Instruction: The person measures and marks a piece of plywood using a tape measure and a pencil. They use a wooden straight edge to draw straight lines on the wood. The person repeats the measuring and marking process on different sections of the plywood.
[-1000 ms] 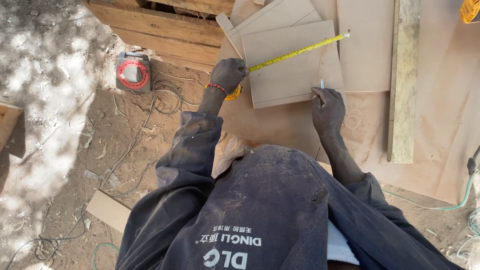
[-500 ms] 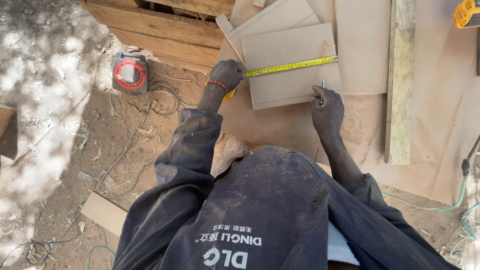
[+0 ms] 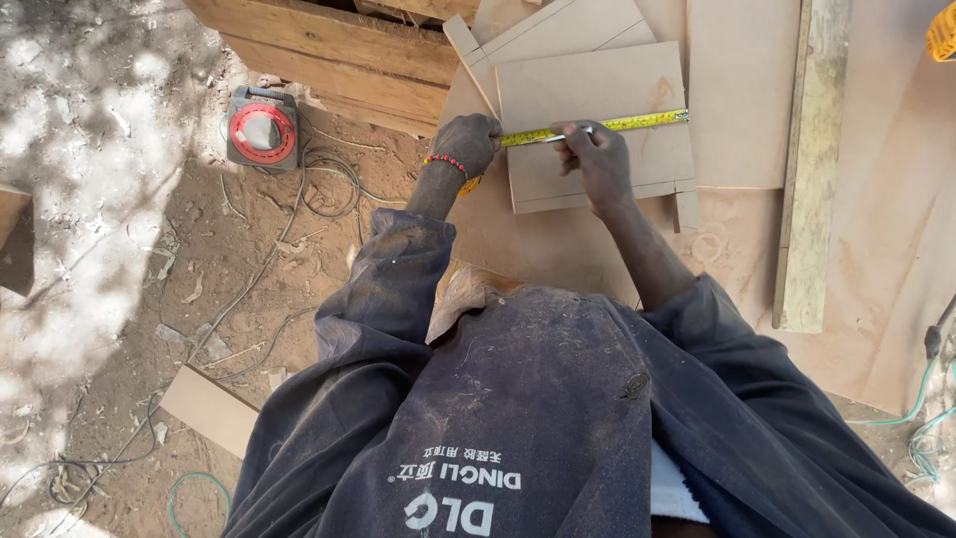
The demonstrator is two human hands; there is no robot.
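Note:
A yellow tape measure blade [image 3: 637, 122] lies stretched across a tan rectangular board [image 3: 597, 159] on the ground. My left hand [image 3: 466, 141] grips the tape measure's case at the board's left edge; a red bead bracelet is on that wrist. My right hand [image 3: 596, 159] rests on the board and holds a thin pen [image 3: 568, 134] with its tip against the tape, near the board's left part. Both sleeves are dark and dusty.
More tan boards [image 3: 737, 90] lie stacked under and beside the measured one. A long wooden plank [image 3: 812, 169] lies to the right. A wooden pallet [image 3: 329, 50] sits at the top, a red and grey cable reel [image 3: 262, 127] to the left, with cables across the dirt.
My right hand has moved from the board's right lower edge up and left to the tape. The tape has swung from slanted to nearly level across the board.

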